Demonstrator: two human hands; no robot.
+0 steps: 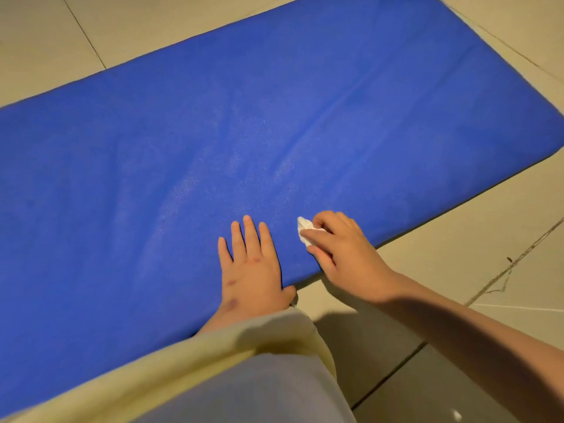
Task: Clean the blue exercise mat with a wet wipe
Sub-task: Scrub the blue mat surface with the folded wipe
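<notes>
The blue exercise mat (244, 132) lies flat on a tiled floor and fills most of the view, with a faint crease running up its middle. My left hand (251, 267) rests flat on the mat near its front edge, fingers straight and spread. Just to its right, my right hand (338, 248) pinches a small crumpled white wet wipe (305, 228) between thumb and fingers and holds it down on the mat, close to the same edge. Most of the wipe is hidden under my fingers.
Beige floor tiles (457, 270) with dark grout lines surround the mat. A cracked grout line (515, 261) runs at the right. My pale yellow sleeve (213, 355) and grey clothing (259, 392) cover the bottom of the view.
</notes>
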